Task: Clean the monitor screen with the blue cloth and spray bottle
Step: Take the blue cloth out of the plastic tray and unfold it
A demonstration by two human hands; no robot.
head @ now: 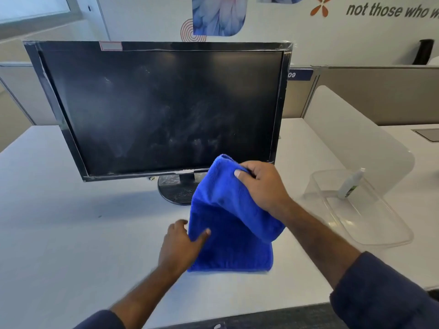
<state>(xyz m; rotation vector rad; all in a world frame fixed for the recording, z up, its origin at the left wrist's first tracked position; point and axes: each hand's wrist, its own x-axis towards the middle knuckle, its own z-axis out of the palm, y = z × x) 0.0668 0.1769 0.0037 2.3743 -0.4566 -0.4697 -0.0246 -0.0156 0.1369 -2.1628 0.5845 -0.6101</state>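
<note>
Cloth [228,224] held between both hands, below monitor [161,110].

Wall: white back wall [147,17] along the top of the frame, with a blue-and-pink feather decal [218,15], an orange petal mark [320,7] and grey slanted lettering [389,10] at upper right.
Window: frosted glass pane [33,5] at upper left.
Partitions: beige cubicle panels [380,91] mid-right; a translucent white divider [351,134] before them.
Desk: pale grey-white tabletop [59,222] filling the lower frame.
Light: soft, even, cool.
</note>
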